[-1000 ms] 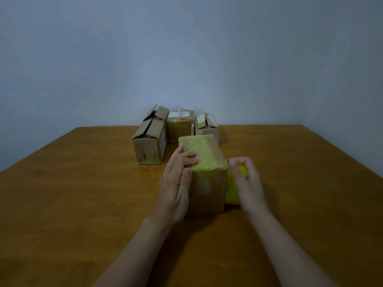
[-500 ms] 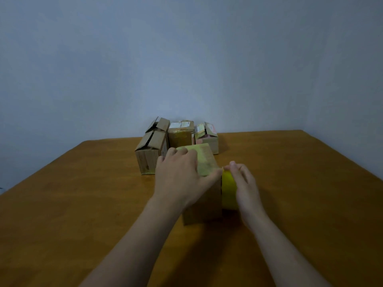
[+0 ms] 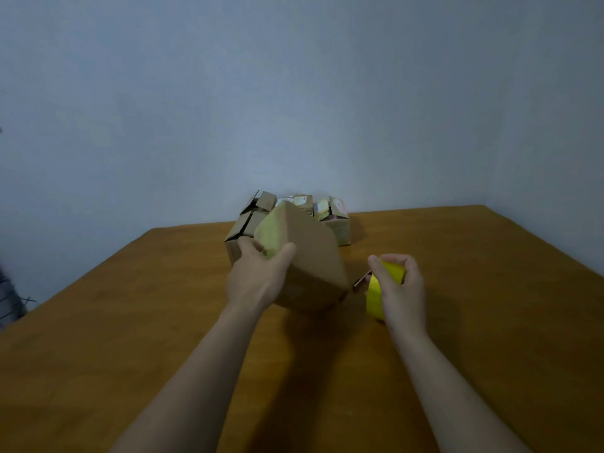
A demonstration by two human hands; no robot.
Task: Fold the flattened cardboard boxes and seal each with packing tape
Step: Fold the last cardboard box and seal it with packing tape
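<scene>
Half a second back the box (image 3: 304, 256) stood square on the table (image 3: 457, 322) under a flat left palm, with the tape roll (image 3: 379, 289) pressed to its right side; now it is tipped up on a lower edge, its yellow-taped face turned toward the left, and the roll has come away to the right, near the box but apart from it. By size, the table comes first, wide and bare on both sides and toward the camera, so nothing blocks either arm. Next is the box, at mid-table, leaning over. The left hand (image 3: 258, 276) grips its taped end, thumb on one side and fingers curled round the other. Behind it, against the wall, a cluster of boxes (image 3: 327, 217) stands close together; several show flaps up or ajar, so I judge sealing work remains there, though blur hides their seams. One face of the held box is taped; whether its other end is closed cannot be seen. Smallest is the roll, upright in the right hand (image 3: 400, 289), fingers wrapped over its top and thumb pinching the near rim. A short brown tab (image 3: 361, 278) sticks out beside it; what it is I cannot tell.
</scene>
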